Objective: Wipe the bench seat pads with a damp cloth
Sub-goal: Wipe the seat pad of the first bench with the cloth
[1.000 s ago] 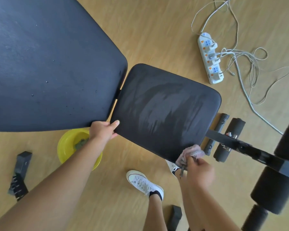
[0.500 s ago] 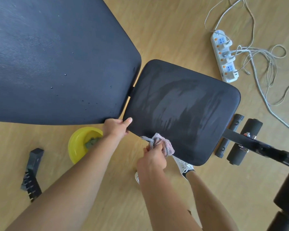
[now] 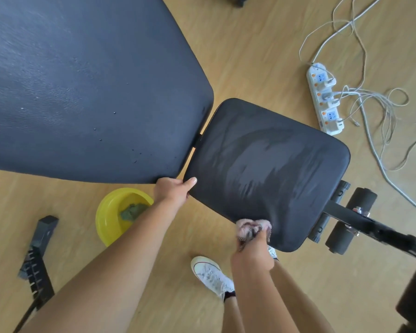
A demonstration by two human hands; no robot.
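Gripping the seat pad [image 3: 269,169] corner, the left hand [image 3: 172,192] is curled; a pink cloth [image 3: 251,228] is pinched at its near edge by the right hand [image 3: 253,254].

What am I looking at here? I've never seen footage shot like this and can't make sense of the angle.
The camera sits on a person's head, looking down at their own bare arms. Below is a black exercise bench: a long back pad and a smaller seat pad, streaked with damp wipe marks. The left hand steadies the seat pad's near corner. The right hand has a closed grip on a pinkish cloth, pressed to the pad's near edge. On the wooden floor are a yellow bowl holding another rag, a power strip with cables, and the person's white shoe.
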